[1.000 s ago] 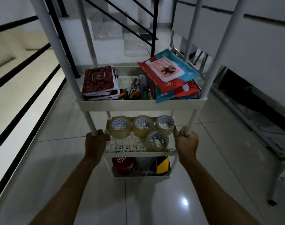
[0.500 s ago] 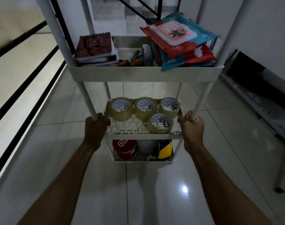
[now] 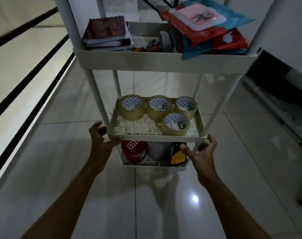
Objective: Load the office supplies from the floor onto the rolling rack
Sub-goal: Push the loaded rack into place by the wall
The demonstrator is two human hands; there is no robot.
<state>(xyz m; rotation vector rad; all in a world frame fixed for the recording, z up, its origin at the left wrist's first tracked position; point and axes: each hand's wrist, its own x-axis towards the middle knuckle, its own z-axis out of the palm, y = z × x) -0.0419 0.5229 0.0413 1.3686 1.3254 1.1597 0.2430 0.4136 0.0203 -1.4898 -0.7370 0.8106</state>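
- Three tiers on the white rolling rack (image 3: 164, 62), standing on glossy pale floor tiles (image 3: 64, 169) that catch a spot of light.
- Top tier: notebooks (image 3: 107, 32) at the left corner, wipe packs (image 3: 208, 26) overhanging the right edge.
- Middle tier: four tape rolls (image 3: 175, 124) — three along the back edge, one near the front right.
- Bottom tier: red tin (image 3: 133, 150), yellow-black item, dim.
- Left hand (image 3: 102, 140) curls round the middle tier's front left corner; right hand (image 3: 202, 154) is loose, fingers spread beside the right post — not clamped.
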